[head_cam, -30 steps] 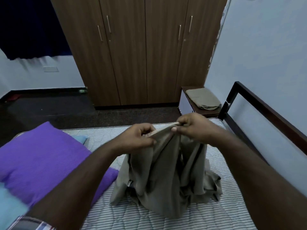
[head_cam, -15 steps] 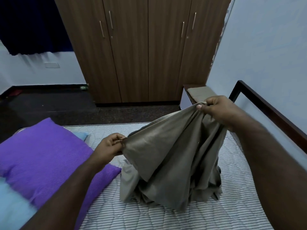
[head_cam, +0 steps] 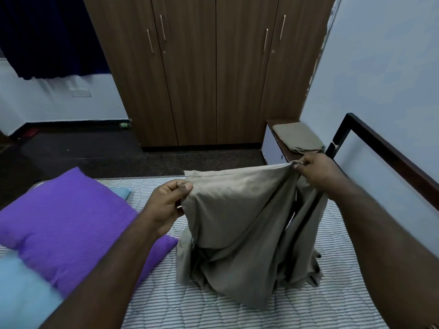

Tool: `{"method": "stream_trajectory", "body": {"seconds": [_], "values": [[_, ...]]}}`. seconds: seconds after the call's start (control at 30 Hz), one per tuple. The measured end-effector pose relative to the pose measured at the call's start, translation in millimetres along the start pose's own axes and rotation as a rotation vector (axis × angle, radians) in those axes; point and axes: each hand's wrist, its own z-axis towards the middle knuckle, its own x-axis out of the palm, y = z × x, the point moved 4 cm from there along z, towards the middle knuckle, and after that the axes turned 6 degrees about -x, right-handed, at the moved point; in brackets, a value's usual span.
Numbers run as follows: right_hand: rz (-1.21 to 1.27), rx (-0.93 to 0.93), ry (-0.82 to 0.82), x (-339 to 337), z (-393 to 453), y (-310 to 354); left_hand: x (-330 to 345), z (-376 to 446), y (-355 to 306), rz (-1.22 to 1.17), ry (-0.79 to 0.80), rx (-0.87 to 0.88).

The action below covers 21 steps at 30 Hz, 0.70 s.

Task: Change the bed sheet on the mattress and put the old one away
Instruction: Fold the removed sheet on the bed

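A beige bed sheet (head_cam: 240, 224) hangs bunched between my hands above the bare striped mattress (head_cam: 332, 302), its lower folds resting on the mattress. My left hand (head_cam: 166, 205) pinches the sheet's top edge at the left. My right hand (head_cam: 318, 172) grips the same hemmed edge at the right, near the bed frame. The edge is stretched fairly taut between them. A second beige cloth (head_cam: 298, 137), folded, lies on a small wooden side table (head_cam: 280, 122) beyond the bed.
A purple pillow (head_cam: 69, 224) and a light blue pillow (head_cam: 21, 295) lie on the mattress at the left. A dark bed frame rail (head_cam: 389, 148) runs along the right wall. A brown wardrobe (head_cam: 204, 72) with shut doors stands ahead across dark floor (head_cam: 78, 150).
My hands, close together a second ago, have drawn apart along the sheet's edge. The left hand rose and moved right in the last half second, pulling the edge more level.
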Motion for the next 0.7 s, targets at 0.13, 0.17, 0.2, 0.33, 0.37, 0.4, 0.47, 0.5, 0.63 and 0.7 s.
{"method": "stream_trajectory", "body": {"seconds": [0.13, 0.17, 0.2, 0.33, 0.37, 0.4, 0.47, 0.5, 0.63, 0.7], "values": [[0.098, -0.077, 0.009, -6, -15, 22, 3, -2, 5, 0.01, 0.011, 0.003], [0.155, -0.157, 0.043, -2, -25, 41, 6, -1, 7, 0.012, 0.026, 0.002], [0.213, -0.249, 0.104, 6, -38, 62, 9, 0, 8, 0.014, 0.043, 0.005], [0.285, -0.446, 0.357, 60, -89, 128, 25, 2, 13, -0.002, 0.114, 0.004], [0.241, -0.468, 0.354, 73, -91, 133, 28, 1, 15, -0.007, 0.121, 0.001], [0.209, -0.48, 0.347, 82, -91, 136, 30, -2, 16, -0.011, 0.128, 0.001], [0.193, -0.482, 0.347, 94, -87, 135, 34, -7, 17, -0.024, 0.144, -0.008], [0.192, -0.47, 0.337, 96, -86, 134, 35, -11, 17, -0.032, 0.142, -0.019], [0.204, -0.49, 0.29, 102, -87, 131, 32, -19, 18, -0.056, 0.094, -0.051], [0.263, -0.51, 0.298, 102, -89, 131, 28, -19, 17, -0.09, 0.056, -0.057]]}}
